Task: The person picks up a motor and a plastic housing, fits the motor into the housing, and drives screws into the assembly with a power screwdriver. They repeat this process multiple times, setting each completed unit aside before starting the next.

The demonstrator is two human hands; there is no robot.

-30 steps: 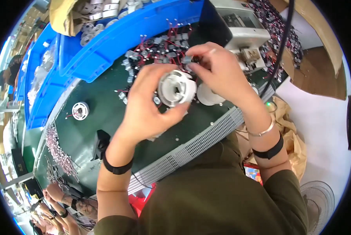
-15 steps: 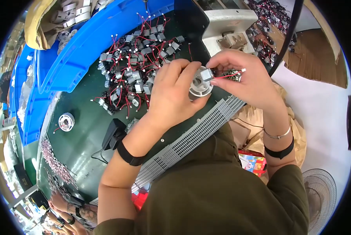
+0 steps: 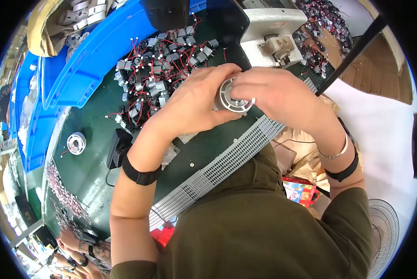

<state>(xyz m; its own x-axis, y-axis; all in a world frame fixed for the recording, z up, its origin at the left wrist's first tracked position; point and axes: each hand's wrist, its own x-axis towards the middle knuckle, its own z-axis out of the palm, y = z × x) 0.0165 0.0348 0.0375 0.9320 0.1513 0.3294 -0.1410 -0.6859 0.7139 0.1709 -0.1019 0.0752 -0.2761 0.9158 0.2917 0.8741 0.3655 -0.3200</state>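
A white round plastic housing (image 3: 236, 109) sits in my left hand (image 3: 190, 100), whose thumb and fingers wrap round its side. My right hand (image 3: 276, 95) lies over the housing's open top, fingertips bent together down into it. Those fingertips and whatever they grip are mostly hidden; a small white piece shows beside them. Just beyond my left hand spreads a heap of small grey motors (image 3: 159, 86) with red wires and white plugs. Another white round housing (image 3: 76, 143), with a red wire, stands apart on the green table (image 3: 97, 179).
Blue bins (image 3: 85, 69) line the far left. A white bench machine (image 3: 273, 25) stands at the far right, and a black cylindrical object (image 3: 165, 13) shows at the top. A perforated strip (image 3: 218, 160) edges the table. Another person's hands (image 3: 71, 242) work at lower left.
My right hand has brought the motor from beside the housing over its top and reached in, hiding it. A black object has appeared at the top. My left forearm has shifted slightly left.
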